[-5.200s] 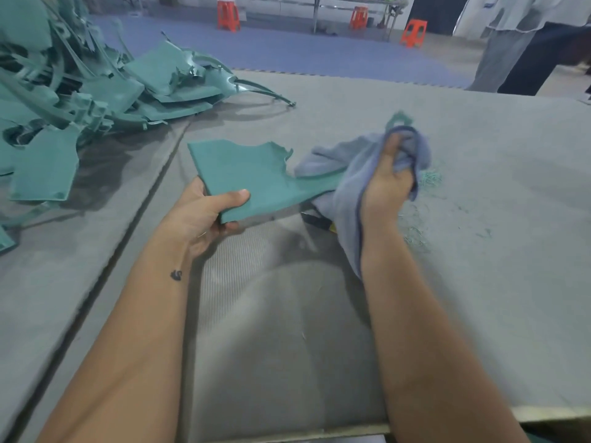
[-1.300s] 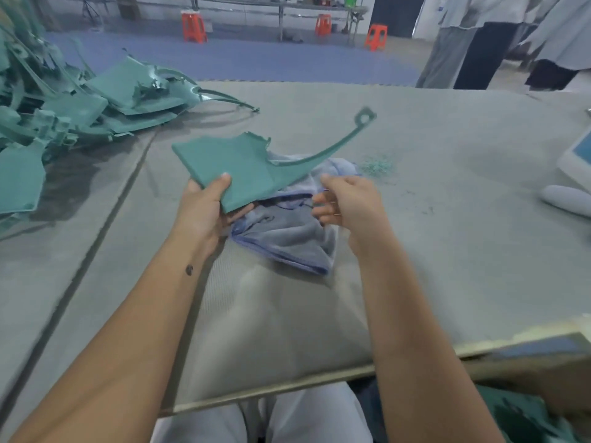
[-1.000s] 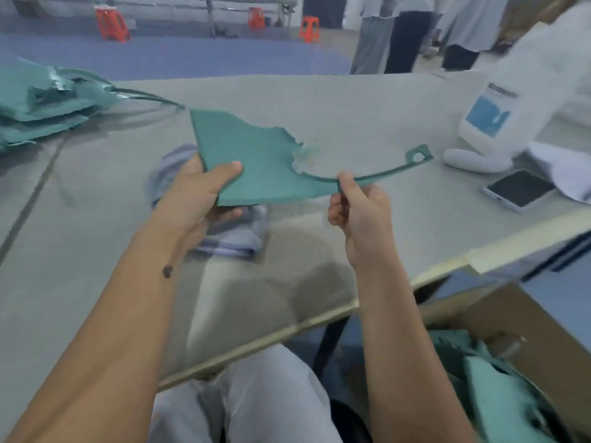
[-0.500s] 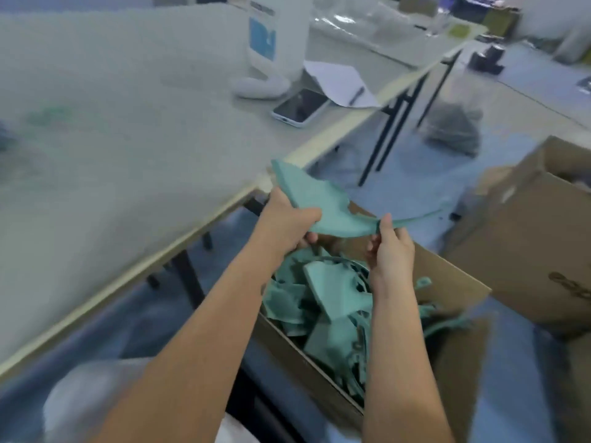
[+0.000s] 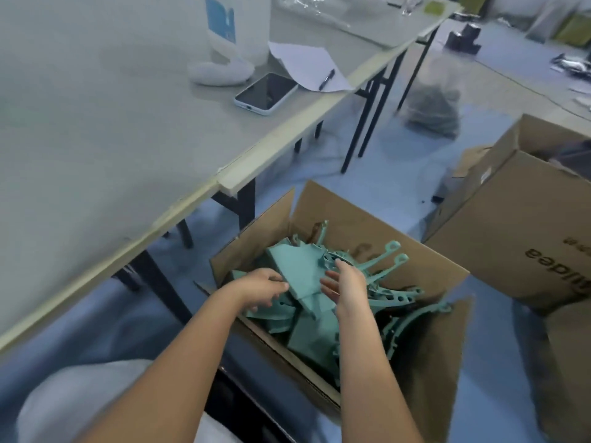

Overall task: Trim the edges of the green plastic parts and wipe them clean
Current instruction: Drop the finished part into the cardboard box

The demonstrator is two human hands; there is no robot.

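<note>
**Both hands over the box of green parts**

Open cardboard box (image 5: pixel 425 318) on the blue floor at 6 o'clock of the view, below the table edge (image 5: pixel 198 199), heaped with green plastic parts (image 5: pixel 383 295). Topmost green part (image 5: pixel 300 270) lying flat on the heap, broad panel toward 11 o'clock of the box, thin arms with ring ends fanning out toward 2 o'clock.

Left hand (image 5: pixel 262 290) at 9 o'clock of that panel, fingers loosely curled with tips at its edge; whether touching or just clear, cannot tell. Right hand (image 5: pixel 347 284) at 3 o'clock of the panel, fingers straight and relaxed, spread apart, palm facing the left hand, gripping nothing.

On the table at 12 o'clock: phone (image 5: pixel 266 93) face up, sheet of paper (image 5: pixel 303 63) with a pen (image 5: pixel 327 79) on it just beside, white container (image 5: pixel 235 24) with blue label behind. Second cardboard box (image 5: pixel 511 231) at 3 o'clock of the view, well apart.
</note>
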